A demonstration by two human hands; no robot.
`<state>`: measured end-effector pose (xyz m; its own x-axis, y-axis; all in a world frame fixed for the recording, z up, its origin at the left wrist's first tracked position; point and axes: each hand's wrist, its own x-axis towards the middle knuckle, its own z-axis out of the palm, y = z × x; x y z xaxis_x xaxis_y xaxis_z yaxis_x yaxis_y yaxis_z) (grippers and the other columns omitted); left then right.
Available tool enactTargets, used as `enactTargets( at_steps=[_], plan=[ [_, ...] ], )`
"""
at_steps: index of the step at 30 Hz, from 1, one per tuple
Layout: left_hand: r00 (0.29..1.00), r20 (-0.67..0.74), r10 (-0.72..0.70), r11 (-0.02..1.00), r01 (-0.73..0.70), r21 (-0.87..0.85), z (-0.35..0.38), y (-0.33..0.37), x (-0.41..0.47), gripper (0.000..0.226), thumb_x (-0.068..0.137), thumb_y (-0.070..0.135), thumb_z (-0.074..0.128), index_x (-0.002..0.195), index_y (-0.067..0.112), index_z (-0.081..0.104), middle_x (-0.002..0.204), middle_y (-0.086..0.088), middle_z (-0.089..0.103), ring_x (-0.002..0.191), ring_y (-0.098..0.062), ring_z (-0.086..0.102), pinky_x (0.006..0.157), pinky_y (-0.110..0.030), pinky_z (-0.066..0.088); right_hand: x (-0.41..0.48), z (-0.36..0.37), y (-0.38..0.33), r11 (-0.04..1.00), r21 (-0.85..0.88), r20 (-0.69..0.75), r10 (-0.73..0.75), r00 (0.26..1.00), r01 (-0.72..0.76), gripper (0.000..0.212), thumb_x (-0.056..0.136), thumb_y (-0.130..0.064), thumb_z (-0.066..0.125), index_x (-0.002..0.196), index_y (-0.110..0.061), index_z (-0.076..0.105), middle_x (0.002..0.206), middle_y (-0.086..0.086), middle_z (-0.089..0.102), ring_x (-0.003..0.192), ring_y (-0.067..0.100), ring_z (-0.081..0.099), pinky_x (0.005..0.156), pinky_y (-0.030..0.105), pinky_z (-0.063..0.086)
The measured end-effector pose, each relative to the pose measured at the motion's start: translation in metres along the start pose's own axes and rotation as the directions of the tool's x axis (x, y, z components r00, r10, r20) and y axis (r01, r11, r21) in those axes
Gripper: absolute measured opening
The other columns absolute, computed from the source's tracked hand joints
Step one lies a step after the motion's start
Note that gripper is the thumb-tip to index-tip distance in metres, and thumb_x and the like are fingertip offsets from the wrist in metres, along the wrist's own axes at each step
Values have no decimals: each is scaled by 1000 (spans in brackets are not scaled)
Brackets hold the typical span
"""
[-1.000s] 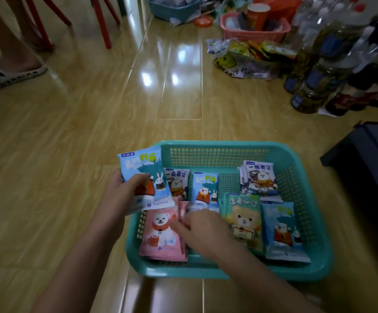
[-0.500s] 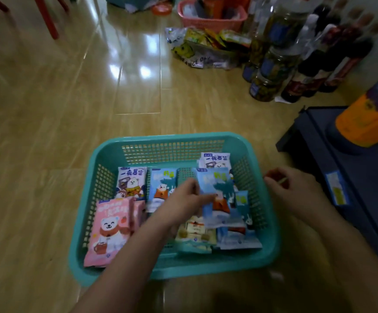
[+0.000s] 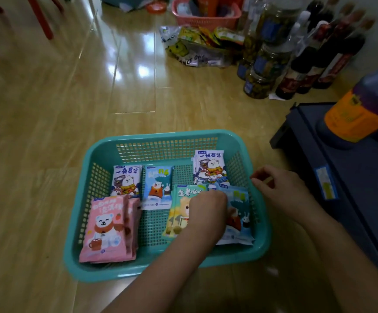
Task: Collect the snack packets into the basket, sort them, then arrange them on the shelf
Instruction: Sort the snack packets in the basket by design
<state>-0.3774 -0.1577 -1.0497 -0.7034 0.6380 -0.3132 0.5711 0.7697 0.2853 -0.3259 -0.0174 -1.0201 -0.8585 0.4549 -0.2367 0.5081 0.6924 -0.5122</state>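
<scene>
A teal plastic basket [image 3: 161, 137] sits on the wooden floor and holds snack packets in groups. Pink bear packets [image 3: 106, 229] lie at its front left. A white-and-purple packet [image 3: 127, 179] and a blue packet [image 3: 158, 186] lie behind them, and a white-and-purple stack [image 3: 210, 168] fills the back right corner. My left hand [image 3: 207, 213] reaches across the basket. Its curled fingers grip the left edge of a blue packet [image 3: 240, 213] that lies on the right-hand stack, next to a green packet [image 3: 181, 199]. My right hand [image 3: 283, 193] hovers just outside the right rim, loosely curled and holding nothing.
A dark low shelf unit [image 3: 353, 188] stands at the right with a large orange-labelled bottle [image 3: 362, 114] on it. Jars and dark bottles [image 3: 269, 64] crowd the back right. Loose snack bags [image 3: 201, 46] and a pink basket [image 3: 206, 16] lie behind. Red chair legs [image 3: 43, 19] are at far left.
My left hand carried a blue packet from the basket's left side to the right and laid it on the blue stack. My right hand left the basket and went to its right rim.
</scene>
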Motion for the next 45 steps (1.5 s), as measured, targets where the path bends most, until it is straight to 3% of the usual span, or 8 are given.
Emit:
enactTargets(
  at_steps=[4,7,13,17,23,32,38,45],
  plan=[
    [993,-16,116,984,-113,134,-4,-1,1,37,96,37,43,98,5,62,100,-13,66,94,-30,62,51,-24,24,10,14,-18,998,17,24,-56,998,56,5,90,-25,57,87,-28,56,86,-10,59,67,5,52,63,25,40],
    [989,-52,137,982,-129,140,-12,-14,-7,31,98,31,41,100,7,62,101,-12,65,96,-32,62,65,-29,32,18,25,-37,996,33,46,-87,995,85,5,89,-23,58,85,-27,57,83,-8,60,74,13,57,69,28,45],
    [891,-384,-241,952,141,-271,-32,-105,-28,24,94,31,45,79,14,53,76,-5,66,70,-23,58,63,-31,42,34,64,-84,982,48,90,-188,978,185,12,90,-24,54,90,-19,64,82,-4,64,79,18,61,73,33,51],
    [878,-213,-428,891,370,-263,-33,-174,-9,24,89,25,52,95,3,53,100,-20,63,93,-35,57,68,-35,35,47,101,-113,986,-16,204,-159,966,165,31,92,-30,50,101,-3,63,98,15,67,92,30,61,81,41,51],
    [889,33,-457,879,457,-133,-25,-202,23,50,90,32,53,122,-3,39,125,-25,51,114,-38,51,88,-37,42,73,142,-142,992,-90,337,-53,940,88,53,93,-36,51,129,1,42,128,19,50,114,34,51,91,38,43],
    [847,94,-524,832,532,-158,-25,-218,42,56,70,30,79,109,-2,54,113,-18,62,104,-31,59,81,-34,46,87,176,-149,959,-252,313,206,927,-128,104,75,-38,74,144,3,8,146,23,27,129,36,41,93,41,46],
    [836,81,-543,766,533,-361,-24,-222,44,34,68,20,81,89,4,61,102,-15,68,96,-29,62,71,-31,44,94,175,-146,933,-289,269,296,917,-216,102,71,-42,76,140,5,17,133,17,49,118,32,53,87,37,45],
    [889,-72,-452,706,307,-638,-32,-228,41,39,67,4,79,104,9,66,102,-9,70,88,-21,62,80,-29,48,95,170,-146,976,-77,206,216,955,-204,33,82,-35,68,102,-8,62,101,10,64,99,30,62,66,29,38]
  ],
)
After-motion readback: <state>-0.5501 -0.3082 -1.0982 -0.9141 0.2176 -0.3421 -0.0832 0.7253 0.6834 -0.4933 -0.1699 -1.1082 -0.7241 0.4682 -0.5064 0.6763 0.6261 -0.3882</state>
